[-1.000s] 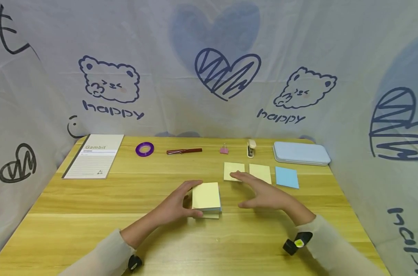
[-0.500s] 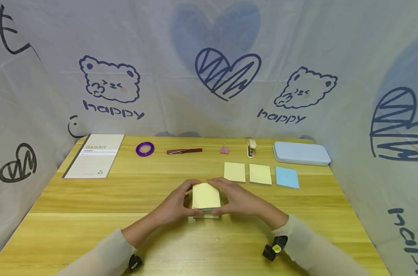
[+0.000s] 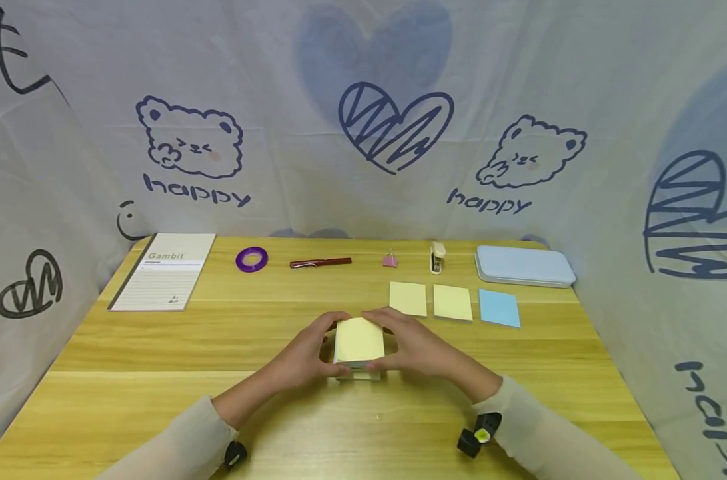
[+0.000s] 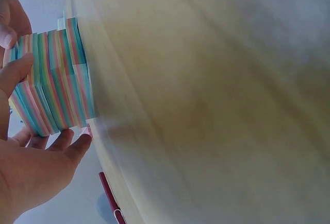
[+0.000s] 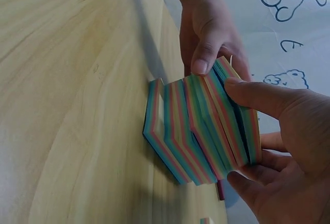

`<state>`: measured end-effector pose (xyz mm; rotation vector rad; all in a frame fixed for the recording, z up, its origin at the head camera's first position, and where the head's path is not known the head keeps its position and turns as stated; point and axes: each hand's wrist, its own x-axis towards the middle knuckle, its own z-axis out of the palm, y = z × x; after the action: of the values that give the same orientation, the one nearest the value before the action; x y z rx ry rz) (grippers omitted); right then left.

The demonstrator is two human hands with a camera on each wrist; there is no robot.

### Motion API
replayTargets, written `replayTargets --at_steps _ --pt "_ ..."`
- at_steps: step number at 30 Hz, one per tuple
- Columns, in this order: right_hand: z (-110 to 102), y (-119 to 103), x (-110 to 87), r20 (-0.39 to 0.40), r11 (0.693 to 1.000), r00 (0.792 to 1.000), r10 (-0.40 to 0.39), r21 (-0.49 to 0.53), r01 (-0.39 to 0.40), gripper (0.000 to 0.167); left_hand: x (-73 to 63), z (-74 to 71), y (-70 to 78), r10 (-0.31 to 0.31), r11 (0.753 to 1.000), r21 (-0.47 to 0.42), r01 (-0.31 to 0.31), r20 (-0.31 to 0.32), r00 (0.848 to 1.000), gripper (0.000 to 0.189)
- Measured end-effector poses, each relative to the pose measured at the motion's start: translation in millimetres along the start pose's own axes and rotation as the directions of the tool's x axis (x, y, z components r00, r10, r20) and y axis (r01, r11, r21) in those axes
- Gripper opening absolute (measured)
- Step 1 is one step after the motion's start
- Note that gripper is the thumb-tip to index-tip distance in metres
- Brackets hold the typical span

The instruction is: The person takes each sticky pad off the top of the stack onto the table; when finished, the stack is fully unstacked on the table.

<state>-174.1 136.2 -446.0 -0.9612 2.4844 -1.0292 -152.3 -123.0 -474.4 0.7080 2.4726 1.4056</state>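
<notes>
A tall stack of sticky note pads [image 3: 360, 339] stands in the middle of the table, a pale yellow sheet on top. From the left side my left hand [image 3: 303, 353] grips it, thumb at the near face and fingers round the back. My right hand [image 3: 414, 347] holds the stack's right side in the same way. Striped edges in pink, teal and yellow show on the stacked pads [image 5: 198, 131] in the right wrist view, the lower ones slightly out of line. In the left wrist view, the left fingers [image 4: 62, 140] lie along the stack's far side.
Behind my right hand lie two yellow pads [image 3: 452, 303] and a blue pad [image 3: 499, 308]. Along the back are a notebook [image 3: 162, 272], purple tape roll [image 3: 252, 259], red pen [image 3: 320, 263], pink binder clip [image 3: 390, 260], small stapler [image 3: 437, 258] and pale blue case [image 3: 525, 266].
My right hand has moved left from near the yellow pads onto the stack's right side. The left hand has stayed at the stack, whose upper pads sit slightly straighter.
</notes>
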Motion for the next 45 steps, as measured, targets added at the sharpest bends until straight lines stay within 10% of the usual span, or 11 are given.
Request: replayTargets --at_steps 18,45 --pt "-33.8 53.3 -54.8 -0.15 0.983 0.972 0.183 0.008 -0.184 0.087 0.6 1.7 1.1 -0.032 0.999 0.022 0.033 -0.005 0.999 0.087" --pt "0.3 72.8 -61.2 -0.059 0.984 0.985 0.163 -0.06 -0.166 0.091 1.9 0.1 2.0 -0.059 0.998 0.009 0.059 0.013 0.998 0.088"
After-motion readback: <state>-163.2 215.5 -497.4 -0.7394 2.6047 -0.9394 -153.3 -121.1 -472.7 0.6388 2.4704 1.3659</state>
